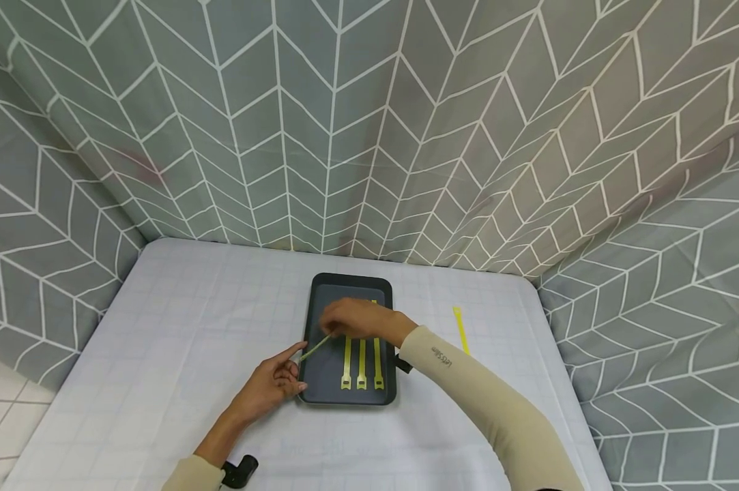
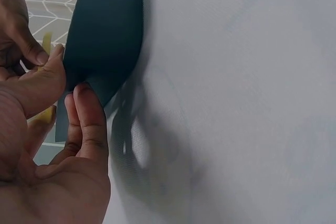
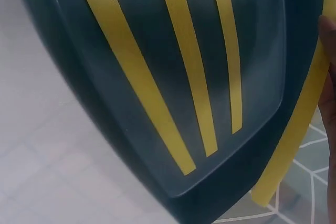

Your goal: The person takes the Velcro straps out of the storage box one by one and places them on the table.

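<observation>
Five yellow slotted cable ties show in all. Three ties (image 1: 361, 363) lie side by side, slotted ends toward the bottom of the frame, on the right half of the one dark grey tray (image 1: 323, 385), just below the middle of the head view. One loose tie (image 1: 460, 330) lies right of centre, its lower end hidden by the right sleeve (image 1: 486, 409). One held tie (image 1: 315, 348) slants above the tray's left side: the left grip (image 1: 271, 383) pinches its lower end, other fingers touching the tray's edge, and the right grip (image 1: 358, 318) pinches its upper end. Two beige sleeves cover the arms. One white, faintly checked cloth covers the surface (image 1: 185, 341). Grey curtains (image 1: 344, 136) with white herringbone lines fill the top and both sides; pale floor tiles (image 1: 1, 416) show at lower left.
</observation>
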Motion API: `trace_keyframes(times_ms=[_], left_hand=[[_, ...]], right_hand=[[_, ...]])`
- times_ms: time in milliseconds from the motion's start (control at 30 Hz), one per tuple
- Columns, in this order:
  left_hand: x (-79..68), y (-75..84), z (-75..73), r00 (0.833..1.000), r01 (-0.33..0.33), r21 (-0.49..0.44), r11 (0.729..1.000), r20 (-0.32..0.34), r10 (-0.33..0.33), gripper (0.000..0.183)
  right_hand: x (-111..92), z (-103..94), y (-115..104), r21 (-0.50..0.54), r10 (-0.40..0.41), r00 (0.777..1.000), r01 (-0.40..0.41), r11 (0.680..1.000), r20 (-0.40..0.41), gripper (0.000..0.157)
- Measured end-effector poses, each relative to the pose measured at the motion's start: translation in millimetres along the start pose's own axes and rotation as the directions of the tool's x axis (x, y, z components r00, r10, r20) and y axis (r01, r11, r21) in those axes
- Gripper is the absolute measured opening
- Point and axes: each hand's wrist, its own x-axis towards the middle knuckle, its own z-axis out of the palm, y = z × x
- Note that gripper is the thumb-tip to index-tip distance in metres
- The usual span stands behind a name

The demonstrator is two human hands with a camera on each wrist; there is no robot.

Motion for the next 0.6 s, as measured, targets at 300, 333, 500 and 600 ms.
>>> trace_keyframes(times_ms=[300, 333, 500, 600], left_hand=[[0.3, 0.0, 2.6, 1.000, 0.000, -0.026, 1.000, -0.006, -0.001, 0.080], [0.0, 0.6, 2.4, 1.000, 0.006, -0.023, 1.000, -0.005, -0.006, 0.080], [-1.4, 3.6, 0.3, 1.000, 0.028, -0.020, 0.999, -0.004, -0.028, 0.079], [-0.9, 4.2, 0.1, 1.000, 0.023, -0.026, 0.999, 0.003, -0.023, 0.080]], right_hand=[[-19, -0.5, 9, 0.157, 0.048, 0.995, -0.033, 0.987, -0.087, 0.010], [-21, -0.5, 10, 0.175, 0.057, 0.993, -0.038, 0.984, -0.102, 0.011], [-31, -0.2, 14, 0.278, 0.134, 0.977, -0.085, 0.957, -0.165, 0.011], [-37, 1.3, 17, 0.360, 0.199, 0.959, -0.117, 0.926, -0.202, 0.009]])
